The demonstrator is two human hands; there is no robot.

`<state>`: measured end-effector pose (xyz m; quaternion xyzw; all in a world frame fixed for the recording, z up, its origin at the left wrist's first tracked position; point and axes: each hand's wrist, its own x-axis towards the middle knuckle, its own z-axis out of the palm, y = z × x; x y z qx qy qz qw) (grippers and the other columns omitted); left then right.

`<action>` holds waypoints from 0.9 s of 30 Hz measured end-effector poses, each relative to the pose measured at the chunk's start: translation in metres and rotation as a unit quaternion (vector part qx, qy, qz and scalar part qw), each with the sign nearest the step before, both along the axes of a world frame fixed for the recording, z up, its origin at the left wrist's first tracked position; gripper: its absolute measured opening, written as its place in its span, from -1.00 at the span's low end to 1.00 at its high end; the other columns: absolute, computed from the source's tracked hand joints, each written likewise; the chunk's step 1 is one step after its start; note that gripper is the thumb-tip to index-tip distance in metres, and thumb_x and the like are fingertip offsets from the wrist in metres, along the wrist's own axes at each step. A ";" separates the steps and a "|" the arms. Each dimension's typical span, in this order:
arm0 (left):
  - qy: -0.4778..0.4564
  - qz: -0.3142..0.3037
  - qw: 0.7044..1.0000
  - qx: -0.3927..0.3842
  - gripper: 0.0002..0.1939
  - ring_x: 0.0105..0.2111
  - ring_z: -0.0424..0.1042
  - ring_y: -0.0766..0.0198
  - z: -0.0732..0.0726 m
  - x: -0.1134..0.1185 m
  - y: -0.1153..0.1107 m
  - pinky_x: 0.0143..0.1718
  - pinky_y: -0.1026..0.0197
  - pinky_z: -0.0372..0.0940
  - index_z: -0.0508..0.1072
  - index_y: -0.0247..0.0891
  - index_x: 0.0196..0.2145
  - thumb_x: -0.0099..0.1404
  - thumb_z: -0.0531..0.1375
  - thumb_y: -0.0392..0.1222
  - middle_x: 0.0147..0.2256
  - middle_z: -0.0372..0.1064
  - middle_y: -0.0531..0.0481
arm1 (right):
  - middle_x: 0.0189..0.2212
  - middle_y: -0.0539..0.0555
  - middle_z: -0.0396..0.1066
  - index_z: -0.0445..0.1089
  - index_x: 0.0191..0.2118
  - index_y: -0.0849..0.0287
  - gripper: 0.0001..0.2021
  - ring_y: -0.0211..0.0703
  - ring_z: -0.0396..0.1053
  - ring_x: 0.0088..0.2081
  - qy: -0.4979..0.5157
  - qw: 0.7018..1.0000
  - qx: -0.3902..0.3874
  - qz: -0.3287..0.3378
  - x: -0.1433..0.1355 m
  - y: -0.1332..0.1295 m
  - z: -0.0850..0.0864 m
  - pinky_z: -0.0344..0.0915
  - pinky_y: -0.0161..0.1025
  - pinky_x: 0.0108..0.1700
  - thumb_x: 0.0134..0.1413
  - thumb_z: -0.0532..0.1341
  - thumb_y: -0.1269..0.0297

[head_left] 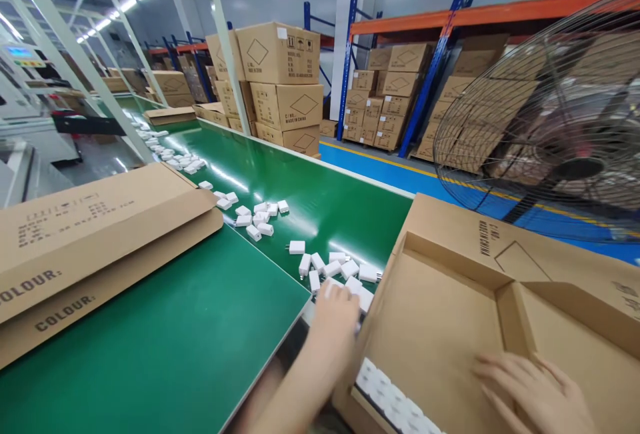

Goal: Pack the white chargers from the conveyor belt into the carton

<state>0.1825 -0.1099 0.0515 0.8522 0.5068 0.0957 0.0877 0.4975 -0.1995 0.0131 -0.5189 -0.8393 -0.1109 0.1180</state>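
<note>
Loose white plug adapters (297, 247) trail along the near edge of the green conveyor belt (325, 187), many seemingly left to arrange. The left hand (334, 317) curls over their cluster; its grip I cannot tell. Lined-up adapters (387, 394) at the open carton's (440, 294) near-left corner look done; the right hand (535, 387), fingers loosely spread, grasps nothing visible.

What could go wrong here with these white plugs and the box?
The plugs lie loose and crowded by the left hand, so a brush of its fingers might knock one off the belt's near edge.
Their prongs point different ways and could scratch a neighbour.
The right hand is low beside the divider in the box and might bend it; blur hides whether they touch.
</note>
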 end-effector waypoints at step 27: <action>0.069 -0.047 0.996 -0.029 -0.77 -0.14 0.25 0.03 -0.044 -0.019 0.083 -0.17 0.03 0.15 0.32 -0.37 -0.24 0.09 0.10 -0.44 -0.21 0.34 -0.21 | -0.25 0.21 0.28 0.26 -0.24 0.29 -0.61 -0.04 0.32 -0.22 -0.163 0.970 -0.173 -0.049 -0.151 0.211 0.009 0.18 -0.28 -0.32 -0.24 0.06 0.77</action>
